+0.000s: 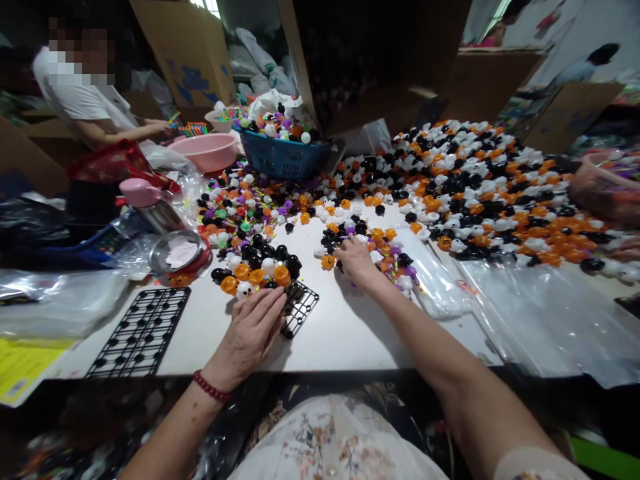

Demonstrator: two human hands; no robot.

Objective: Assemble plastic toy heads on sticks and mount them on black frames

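Note:
My left hand (257, 320), fingers close together, grips the near edge of a black plastic grid tray (303, 305). Black, orange and white figure toys (257, 277), among them pumpkins and a skull, fill the tray's far part; some open cells show to the right. The thumb and part of the tray are hidden. To the right, my right hand (356, 260) reaches into a small heap of mixed toys (385, 243) in orange, purple, white and black. Its fingertips are bent in among them, and what they hold cannot be made out.
A second black grid (140, 330) lies at left, near a metal bowl (175, 252) and a pink-lidded flask (150, 203). Large toy piles (475, 180) spread behind. A blue basket (280, 155), pink basin (207, 152) and clear bags (545, 307) surround the white table (350, 340). A co-worker (95, 107) stands far left.

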